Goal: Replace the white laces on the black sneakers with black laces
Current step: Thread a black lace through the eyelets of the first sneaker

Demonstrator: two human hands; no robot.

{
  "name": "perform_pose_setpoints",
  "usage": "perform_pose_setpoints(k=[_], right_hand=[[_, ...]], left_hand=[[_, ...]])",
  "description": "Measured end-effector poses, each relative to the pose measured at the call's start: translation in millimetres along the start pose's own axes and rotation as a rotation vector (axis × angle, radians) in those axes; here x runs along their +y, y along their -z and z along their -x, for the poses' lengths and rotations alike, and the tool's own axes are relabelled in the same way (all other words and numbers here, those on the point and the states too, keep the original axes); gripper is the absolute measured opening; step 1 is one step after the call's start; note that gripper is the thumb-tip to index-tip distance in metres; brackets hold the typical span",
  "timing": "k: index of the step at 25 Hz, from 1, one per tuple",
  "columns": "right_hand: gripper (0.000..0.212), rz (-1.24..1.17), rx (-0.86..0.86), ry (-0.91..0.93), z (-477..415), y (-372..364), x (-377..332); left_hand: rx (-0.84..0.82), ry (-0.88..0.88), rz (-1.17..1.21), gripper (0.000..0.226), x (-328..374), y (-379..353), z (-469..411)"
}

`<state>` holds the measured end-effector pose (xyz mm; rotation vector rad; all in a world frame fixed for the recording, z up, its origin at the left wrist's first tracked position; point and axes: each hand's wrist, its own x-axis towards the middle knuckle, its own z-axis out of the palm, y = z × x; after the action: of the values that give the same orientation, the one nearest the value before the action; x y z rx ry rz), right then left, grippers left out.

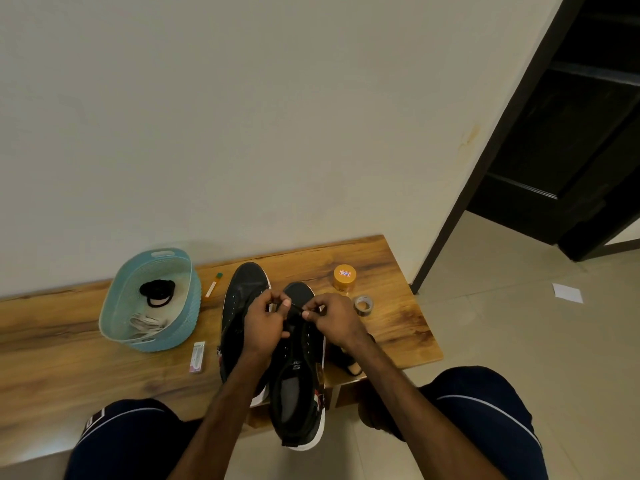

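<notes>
On the table [408,320], a basket [188,306] holding laces [145,323] sits left of centre, two shoes [242,289] side by side at centre. A pen [212,285] lies between them, a packet [197,356] below the basket, a jar [344,277] above tape [363,304] at right.

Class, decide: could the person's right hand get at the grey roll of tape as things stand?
Probably yes: the grey roll of tape lies uncovered just beside the right hand, though that hand pinches a black lace.

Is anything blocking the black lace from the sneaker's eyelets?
Nothing visible. The left hand and right hand pinch the black lace right over the sneaker; its visible eyelets look empty, and the white laces lie in the basket.
</notes>
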<state>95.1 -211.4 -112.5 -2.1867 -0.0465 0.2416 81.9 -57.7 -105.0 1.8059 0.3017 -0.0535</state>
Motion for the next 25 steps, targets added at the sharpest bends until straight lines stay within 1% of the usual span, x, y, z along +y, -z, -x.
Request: perform_pose_setpoints(k=[3, 4, 5, 6, 7, 8, 9, 10, 11, 12, 14, 15, 16, 17, 19, 20, 22, 25], right_hand=[[0.012, -0.057, -0.011, 0.017, 1, -3, -4], [0.011, -0.082, -0.011, 0.028, 2, -5, -5], [0.011, -0.1, -0.002, 0.03, 2, -6, -5], [0.01, -0.121, 0.015, 0.015, 2, -5, -5], [0.01, -0.144, 0.042, -0.011, 2, -4, -5], [0.01, -0.173, 0.066, -0.039, 1, -2, -5], [0.01, -0.189, 0.083, -0.049, 1, -2, -4], [0.01, -0.182, 0.098, -0.035, 1, -4, -4], [0.01, -0.157, 0.118, -0.004, 2, -7, -6], [0.01, -0.155, 0.135, 0.028, 4, -10, -8], [0.01, -0.254, 0.156, 0.063, 5, -14, -12], [0.01, -0.284, 0.143, 0.063, 5, -15, -12], [0.01, -0.259, 0.11, 0.07, 4, -15, -12], [0.01, -0.121, 0.06, 0.088, 2, -15, -11], [0.012, 0.237, -0.056, 0.095, 0, -15, -11], [0.013, 0.352, -0.086, 0.092, 0, -15, -12], [0.012, 0.43, -0.103, 0.102, -3, -16, -13], [0.012, 0.432, -0.123, 0.124, -4, -20, -13]], left_hand=[[-0.035, -0.067, -0.08, 0.009, -2, 1, 3], [-0.06, -0.088, -0.151, 0.006, -1, 2, 3], [-0.077, -0.097, -0.275, 0.009, -1, 3, 3], [-0.091, -0.08, -0.46, 0.023, -2, 4, 3], [-0.104, -0.038, -0.647, 0.04, -2, 5, 4], [-0.115, 0.009, -0.8, 0.053, -2, 4, 7], [-0.121, 0.045, -0.901, 0.058, -3, 1, 9], [-0.121, 0.068, -0.952, 0.056, -3, -1, 12], [-0.114, 0.08, -0.97, 0.049, -2, -2, 12], [-0.099, 0.079, -0.954, 0.04, -1, -1, 11], [-0.068, 0.065, -0.855, 0.022, 1, 6, 6], [-0.063, 0.063, -0.792, 0.017, 0, 10, 5], [-0.062, 0.069, -0.719, 0.016, 0, 13, 6], [-0.065, 0.085, -0.633, 0.017, -1, 15, 7], [-0.073, 0.12, -0.459, 0.019, -2, 16, 10], [-0.073, 0.127, -0.407, 0.02, -3, 15, 12], [-0.077, 0.128, -0.369, 0.021, -3, 15, 11], [-0.093, 0.125, -0.358, 0.021, -6, 15, 11]])
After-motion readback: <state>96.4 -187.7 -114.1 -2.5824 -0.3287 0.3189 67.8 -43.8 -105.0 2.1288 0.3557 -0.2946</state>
